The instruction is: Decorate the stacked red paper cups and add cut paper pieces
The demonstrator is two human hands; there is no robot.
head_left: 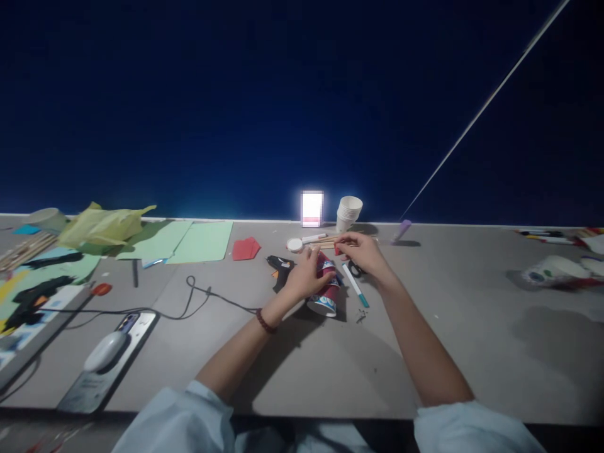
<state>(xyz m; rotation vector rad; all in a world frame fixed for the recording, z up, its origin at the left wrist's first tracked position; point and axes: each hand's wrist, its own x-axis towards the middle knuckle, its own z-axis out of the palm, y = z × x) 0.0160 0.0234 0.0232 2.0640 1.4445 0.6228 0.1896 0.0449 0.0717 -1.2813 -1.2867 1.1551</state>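
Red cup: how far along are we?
Laid out already: glue gun, marker, red paper. In hand: left hand holds the red cup tilted, right hand pinches a small red piece beside it. Apparently left: fixing that piece; the white cups stand stacked.

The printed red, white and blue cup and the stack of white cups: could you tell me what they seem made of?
The red, white and blue printed cup, held in the left hand, looks like thin paper: matte colour print, pale rim. The stack of plain white cups behind seems paper too, with thin nested rims; thin plastic cannot be ruled out.
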